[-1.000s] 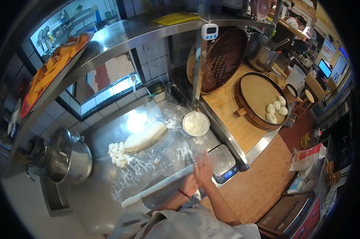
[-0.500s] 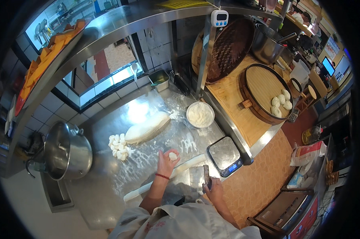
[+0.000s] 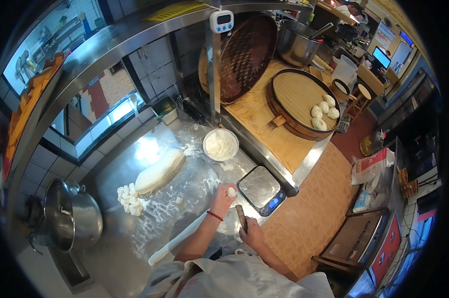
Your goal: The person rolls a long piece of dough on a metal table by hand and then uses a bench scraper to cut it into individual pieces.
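My left hand point(image 3: 222, 199), with a red beaded bracelet at its wrist, is closed on a small white dough piece point(image 3: 231, 191) close to the kitchen scale. My right hand point(image 3: 253, 233) grips a dough scraper point(image 3: 241, 216) just to its right, the tool tilted up off the steel table. A long dough rope point(image 3: 174, 243) runs under my left forearm, which hides part of it. One loose dough piece lies on the floured steel. Farther left are a pile of small dough pieces point(image 3: 129, 199) and a large dough slab point(image 3: 160, 171).
A digital scale point(image 3: 260, 186) sits at the table's right edge, below a bowl of flour point(image 3: 221, 144). Several buns rest in a round steamer point(image 3: 304, 99) on the wooden counter. A steel pot point(image 3: 73, 215) stands at the left. An overhead shelf carries a white timer point(image 3: 221, 21).
My view has swung right. A single dough piece now lies on the floured table, and my left hand has moved right toward the scale with a dough piece. The scraper has turned in my right hand.
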Tool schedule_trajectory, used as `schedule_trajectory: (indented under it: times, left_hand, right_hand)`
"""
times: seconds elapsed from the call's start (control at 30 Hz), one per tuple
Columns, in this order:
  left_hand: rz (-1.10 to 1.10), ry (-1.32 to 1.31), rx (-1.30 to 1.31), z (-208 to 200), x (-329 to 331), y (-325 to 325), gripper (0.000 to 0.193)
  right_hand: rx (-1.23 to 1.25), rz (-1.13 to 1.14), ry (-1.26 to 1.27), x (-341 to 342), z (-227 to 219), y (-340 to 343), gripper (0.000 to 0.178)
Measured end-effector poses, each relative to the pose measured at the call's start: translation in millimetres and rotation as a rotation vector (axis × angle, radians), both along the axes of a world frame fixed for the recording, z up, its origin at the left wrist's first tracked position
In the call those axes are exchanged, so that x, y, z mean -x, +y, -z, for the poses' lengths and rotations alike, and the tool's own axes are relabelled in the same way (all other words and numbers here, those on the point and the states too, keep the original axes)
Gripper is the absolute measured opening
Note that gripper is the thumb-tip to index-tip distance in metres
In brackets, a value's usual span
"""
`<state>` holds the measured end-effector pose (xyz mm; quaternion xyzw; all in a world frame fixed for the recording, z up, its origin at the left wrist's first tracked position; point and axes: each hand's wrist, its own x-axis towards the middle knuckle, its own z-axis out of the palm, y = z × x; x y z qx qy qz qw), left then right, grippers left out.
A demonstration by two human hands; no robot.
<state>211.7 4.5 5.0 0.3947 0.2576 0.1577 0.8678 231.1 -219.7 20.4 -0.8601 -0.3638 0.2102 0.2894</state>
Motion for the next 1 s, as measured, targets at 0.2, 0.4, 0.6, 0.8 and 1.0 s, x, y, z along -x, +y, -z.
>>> schedule_trajectory:
  times: [0.2, 0.4, 0.6, 0.8, 1.0]
  left_hand:
    - [-0.082, 0.022, 0.233, 3.8, -41.6, -20.8, 0.070]
    - [-0.220, 0.368, -0.514, 32.9, 8.0, -0.9, 0.047]
    - [-0.051, 0.675, -1.588, -4.7, 80.6, -29.2, 0.060]
    - [-0.024, 0.769, -1.689, 19.1, 81.0, -33.7, 0.055]
    - [0.006, 0.671, -1.692, 38.1, 73.3, -23.5, 0.048]
  right_hand:
    - [-0.065, 0.013, -0.096, -0.4, 13.1, -5.8, 0.054]
    - [-0.044, 0.036, -0.026, -1.7, 5.5, -4.5, 0.055]
    - [-0.163, 0.205, 0.383, -5.3, 12.7, -13.5, 0.046]
    - [-0.166, 0.161, 0.152, -16.5, -14.8, -21.3, 0.033]
    - [-0.037, 0.162, 0.091, -21.6, -29.2, -30.0, 0.027]
